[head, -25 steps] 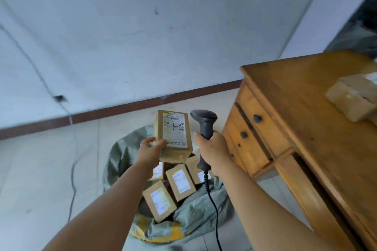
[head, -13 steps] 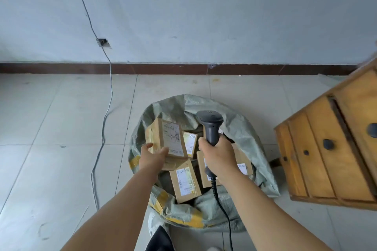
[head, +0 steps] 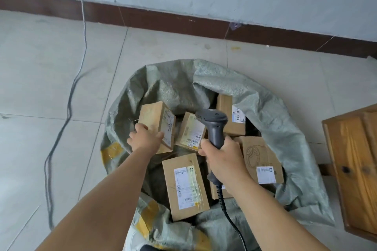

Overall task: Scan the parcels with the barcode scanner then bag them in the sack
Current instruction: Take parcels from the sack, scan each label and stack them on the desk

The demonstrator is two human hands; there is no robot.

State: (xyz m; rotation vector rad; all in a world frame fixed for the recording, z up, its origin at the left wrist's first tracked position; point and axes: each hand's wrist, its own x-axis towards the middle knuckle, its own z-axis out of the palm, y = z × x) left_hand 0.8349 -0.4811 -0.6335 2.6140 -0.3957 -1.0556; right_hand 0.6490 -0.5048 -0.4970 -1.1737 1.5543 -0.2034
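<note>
Head view: sack (head: 285, 120) holds parcels (head: 185, 185); left hand (head: 143, 138) grips one

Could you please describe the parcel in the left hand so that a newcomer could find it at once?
Look inside the grey-green sack on the tiled floor. At its left edge, the left hand grips a held parcel, the only box standing tilted above the rest.

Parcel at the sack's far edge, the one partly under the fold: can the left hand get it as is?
Probably not: the left hand already grips a parcel, and the sack fold drapes over the far parcel.
</note>
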